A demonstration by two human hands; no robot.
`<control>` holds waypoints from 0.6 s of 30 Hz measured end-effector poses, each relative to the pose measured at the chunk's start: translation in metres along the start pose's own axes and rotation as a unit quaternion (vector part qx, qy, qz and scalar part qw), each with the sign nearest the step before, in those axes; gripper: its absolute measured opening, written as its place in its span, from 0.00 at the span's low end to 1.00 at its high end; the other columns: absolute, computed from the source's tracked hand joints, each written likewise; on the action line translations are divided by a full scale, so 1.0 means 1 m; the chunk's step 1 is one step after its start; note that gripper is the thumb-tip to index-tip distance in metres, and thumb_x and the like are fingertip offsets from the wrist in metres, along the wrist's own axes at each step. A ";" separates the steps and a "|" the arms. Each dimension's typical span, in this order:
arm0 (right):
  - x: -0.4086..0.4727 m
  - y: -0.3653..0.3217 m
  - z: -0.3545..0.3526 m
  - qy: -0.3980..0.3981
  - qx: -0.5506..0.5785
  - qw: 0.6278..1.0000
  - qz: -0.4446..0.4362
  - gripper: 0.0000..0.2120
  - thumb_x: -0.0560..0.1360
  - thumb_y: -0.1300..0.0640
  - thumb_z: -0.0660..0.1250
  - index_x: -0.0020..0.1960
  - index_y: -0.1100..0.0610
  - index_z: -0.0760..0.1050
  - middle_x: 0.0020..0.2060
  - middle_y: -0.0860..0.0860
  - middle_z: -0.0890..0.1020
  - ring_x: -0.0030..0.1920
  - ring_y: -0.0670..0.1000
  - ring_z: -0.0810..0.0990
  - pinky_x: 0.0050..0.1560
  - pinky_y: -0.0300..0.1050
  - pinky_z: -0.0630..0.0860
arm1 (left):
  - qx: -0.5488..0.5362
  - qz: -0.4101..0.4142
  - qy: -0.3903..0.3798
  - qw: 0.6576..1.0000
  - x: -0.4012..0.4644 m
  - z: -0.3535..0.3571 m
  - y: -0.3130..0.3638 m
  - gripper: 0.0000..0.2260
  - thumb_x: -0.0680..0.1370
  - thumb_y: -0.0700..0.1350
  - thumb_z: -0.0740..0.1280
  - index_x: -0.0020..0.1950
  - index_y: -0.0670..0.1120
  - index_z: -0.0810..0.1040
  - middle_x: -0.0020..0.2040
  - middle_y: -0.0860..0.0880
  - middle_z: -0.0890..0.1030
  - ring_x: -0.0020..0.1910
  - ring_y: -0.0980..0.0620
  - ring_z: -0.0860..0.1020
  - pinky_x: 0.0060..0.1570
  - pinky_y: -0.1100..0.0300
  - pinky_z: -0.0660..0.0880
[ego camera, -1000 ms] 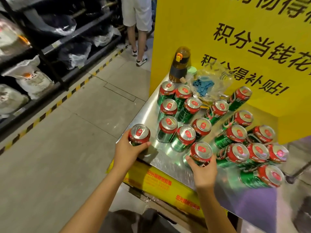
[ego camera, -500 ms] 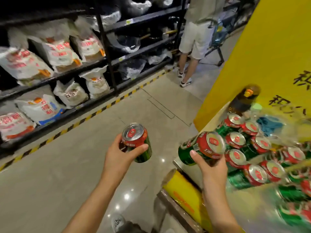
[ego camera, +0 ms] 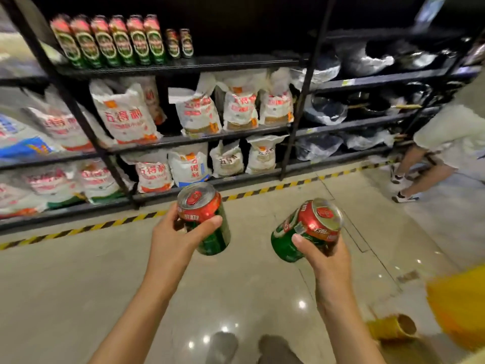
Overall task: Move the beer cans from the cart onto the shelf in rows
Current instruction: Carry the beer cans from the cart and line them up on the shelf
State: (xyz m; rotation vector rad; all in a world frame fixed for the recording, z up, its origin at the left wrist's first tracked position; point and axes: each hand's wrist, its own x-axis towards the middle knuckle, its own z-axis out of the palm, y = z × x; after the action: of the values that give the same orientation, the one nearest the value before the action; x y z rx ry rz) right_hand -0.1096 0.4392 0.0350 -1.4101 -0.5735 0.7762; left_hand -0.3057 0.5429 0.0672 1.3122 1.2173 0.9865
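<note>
My left hand (ego camera: 175, 236) grips a red and green beer can (ego camera: 203, 216), held nearly upright over the floor. In my right hand (ego camera: 324, 254) is a second beer can (ego camera: 305, 228), tilted with its top toward the right. Both hands are in front of me, facing a black shelf (ego camera: 183, 64). On that top shelf stands a row of several red and green beer cans (ego camera: 112, 42) at the upper left, with free board to their right. The cart shows only as a yellow corner (ego camera: 459, 303) at the right edge.
White flour sacks (ego camera: 123, 114) fill the middle and lower shelves. A yellow and black striped line (ego camera: 246, 192) runs along the floor before the shelf. A person (ego camera: 443, 143) stands at the right near bagged pans. My shoes (ego camera: 246, 348) are at the bottom.
I have lifted both cans off the cart and turned left toward the shelf. The cart has slid almost out of view to the right, and the shelf's can row has come into view.
</note>
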 end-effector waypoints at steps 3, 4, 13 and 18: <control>0.031 -0.002 0.029 -0.029 -0.011 1.000 0.002 0.35 0.51 0.44 0.76 0.59 0.42 0.74 0.53 0.42 0.82 0.53 0.40 0.80 0.51 0.39 0.73 | -0.002 -0.009 0.026 1.000 0.031 -0.012 0.000 0.33 0.58 0.57 0.74 0.63 0.54 0.74 0.58 0.53 0.79 0.60 0.51 0.75 0.58 0.53 0.72; 0.043 -0.002 0.037 -0.039 -0.013 0.999 0.001 0.34 0.52 0.44 0.76 0.57 0.41 0.74 0.52 0.41 0.82 0.52 0.39 0.80 0.51 0.38 0.72 | -0.002 -0.013 0.031 0.999 0.043 -0.013 -0.001 0.32 0.59 0.57 0.74 0.62 0.56 0.74 0.59 0.53 0.78 0.60 0.51 0.75 0.59 0.52 0.72; 0.194 -0.009 0.123 -0.112 -0.012 0.994 0.003 0.36 0.51 0.45 0.76 0.59 0.48 0.75 0.49 0.45 0.84 0.50 0.43 0.81 0.48 0.37 0.74 | -0.012 -0.015 0.071 0.997 0.177 0.002 0.015 0.23 0.65 0.48 0.76 0.58 0.57 0.75 0.54 0.57 0.80 0.54 0.57 0.76 0.51 0.62 0.71; 0.281 -0.021 0.162 -0.155 -0.020 0.988 0.008 0.39 0.51 0.48 0.77 0.61 0.51 0.75 0.50 0.47 0.83 0.52 0.46 0.81 0.48 0.38 0.74 | -0.017 -0.006 0.100 0.995 0.257 0.010 0.033 0.22 0.64 0.51 0.77 0.54 0.61 0.75 0.52 0.59 0.80 0.54 0.60 0.76 0.48 0.64 0.71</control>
State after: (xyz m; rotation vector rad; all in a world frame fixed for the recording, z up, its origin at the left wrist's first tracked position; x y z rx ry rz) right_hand -0.0509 0.7587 0.0454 -1.3411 -0.8217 1.0101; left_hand -0.2547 0.7969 0.0789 1.1992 1.3521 1.1463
